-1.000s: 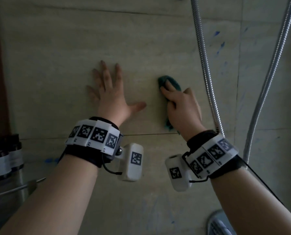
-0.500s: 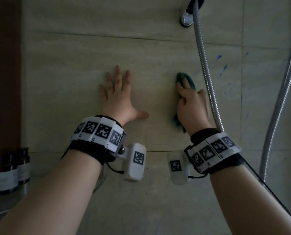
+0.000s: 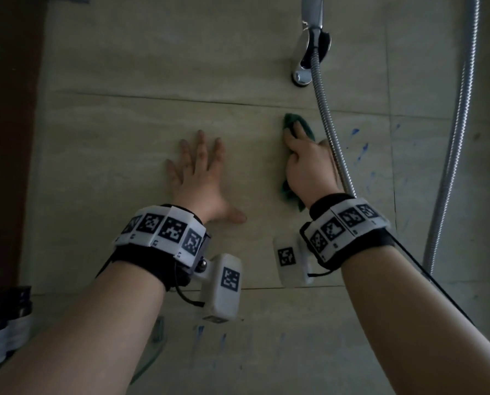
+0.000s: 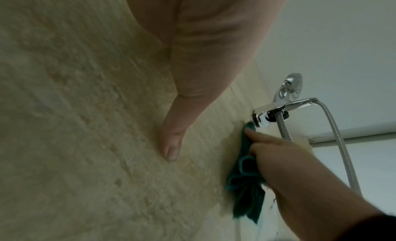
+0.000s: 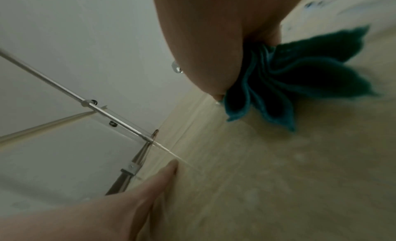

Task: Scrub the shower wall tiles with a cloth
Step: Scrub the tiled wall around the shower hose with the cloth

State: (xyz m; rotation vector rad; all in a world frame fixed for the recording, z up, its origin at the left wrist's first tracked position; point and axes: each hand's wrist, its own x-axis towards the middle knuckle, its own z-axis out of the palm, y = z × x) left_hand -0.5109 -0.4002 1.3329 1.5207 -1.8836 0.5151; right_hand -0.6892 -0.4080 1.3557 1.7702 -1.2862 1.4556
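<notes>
Right hand presses cloth on the tile wall. Just right of it, touching the knuckles: shower hose, hanging from the holder bracket close above the cloth. Second hose further right. Bare tile between this hand and the flat left hand; more beyond that hand. Bottles sit low, well left.

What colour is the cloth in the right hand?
Dark teal cloth, gripped by the right hand; clearest in the right wrist view.
</notes>
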